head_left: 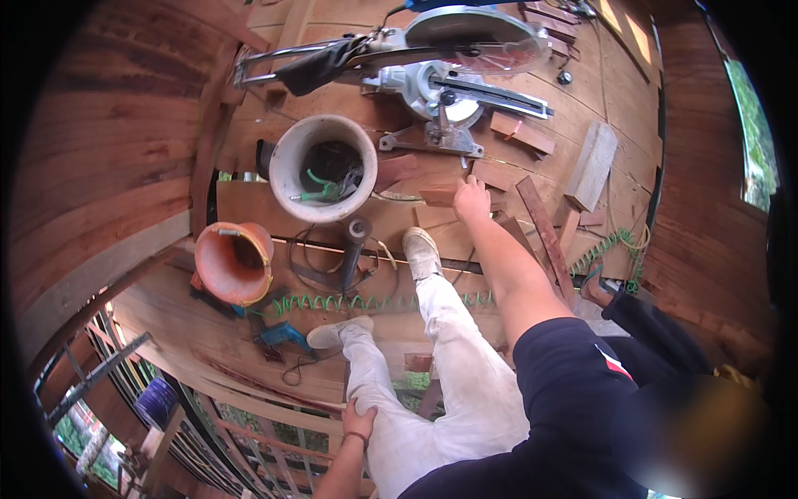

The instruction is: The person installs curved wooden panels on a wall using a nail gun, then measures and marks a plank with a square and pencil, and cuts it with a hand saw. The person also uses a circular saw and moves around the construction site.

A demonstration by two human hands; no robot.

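Note:
My right hand (471,200) reaches down to the wooden floor, its fingers closed on a short reddish wood block (438,196); the hand covers part of the block. Another short block (492,175) lies just beyond my fingers, and a long narrow wood strip (542,233) is to the right. My left hand (360,420) rests on my left thigh with its fingers stretched out, holding nothing. Ahead of my right hand stands a mitre saw (445,87) with a large round blade.
A pale bucket (287,170) holds a green hose end. Near it are an orange bucket (218,279), an angle grinder (356,241) and a teal power drill (284,334). A green coiled hose (374,305) crosses the floor. Another person's foot (594,289) is at right.

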